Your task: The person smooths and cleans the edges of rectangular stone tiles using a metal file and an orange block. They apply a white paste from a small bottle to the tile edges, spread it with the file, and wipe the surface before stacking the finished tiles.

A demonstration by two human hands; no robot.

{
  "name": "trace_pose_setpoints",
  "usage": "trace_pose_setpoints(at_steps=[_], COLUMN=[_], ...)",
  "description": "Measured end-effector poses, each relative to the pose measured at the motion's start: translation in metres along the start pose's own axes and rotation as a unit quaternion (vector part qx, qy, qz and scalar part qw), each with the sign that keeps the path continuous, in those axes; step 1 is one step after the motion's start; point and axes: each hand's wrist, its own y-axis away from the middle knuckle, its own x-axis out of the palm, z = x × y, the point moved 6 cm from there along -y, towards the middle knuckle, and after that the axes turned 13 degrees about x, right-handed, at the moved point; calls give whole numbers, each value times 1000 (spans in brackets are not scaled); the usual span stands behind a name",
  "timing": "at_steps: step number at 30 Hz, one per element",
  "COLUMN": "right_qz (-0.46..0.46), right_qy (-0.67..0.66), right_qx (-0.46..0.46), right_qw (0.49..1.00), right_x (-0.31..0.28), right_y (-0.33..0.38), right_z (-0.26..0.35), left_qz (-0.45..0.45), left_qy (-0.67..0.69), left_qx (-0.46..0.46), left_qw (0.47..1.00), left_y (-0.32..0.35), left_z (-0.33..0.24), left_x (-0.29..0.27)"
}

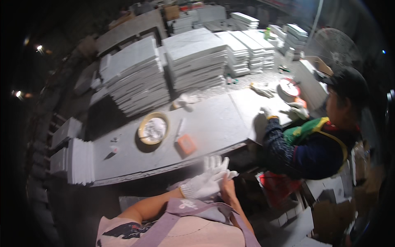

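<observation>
My left hand (203, 183) wears a white knitted work glove with a yellow-edged cuff, its fingers stretched out and apart. Bare and closed, my right hand (228, 188) grips the glove at the thumb side of the left hand. Both hands are in front of my body, just off the near edge of the pale stone-topped table (214, 111). On the table past them lie an orange block-like thing (187, 144), a thin white stick (180, 128) and a yellow bowl (142, 131) holding white paste or powder.
Tall stacks of stone slabs (135, 78) stand along the table's far side. A gloved co-worker (317, 144) works at the right end, near a red bowl (289, 87). A white glove (187, 101) lies near the stacks. A large fan (335, 47) stands behind.
</observation>
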Motion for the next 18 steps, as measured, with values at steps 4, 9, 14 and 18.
trace_pose_setpoints(at_steps=[4, 9, 14, 18], right_qz=[-106, -177, -307, -449], right_qy=[-139, -331, -396, -368], right_qx=[-48, -127, -74, -42], right_qw=[983, 918, 862, 813], right_x=[-22, -62, -122, -184], right_y=[16, 28, 35, 76], right_z=[-8, -6, -41, -64], left_qz=[-97, -42, 14, 12], left_qy=[243, 133, -189, -449], left_qx=[-143, -156, -288, -358], left_qw=[955, 978, 939, 819], left_y=[-18, -36, -5, 0], left_z=[40, 68, 42, -51], left_x=[-47, -53, -27, -43])
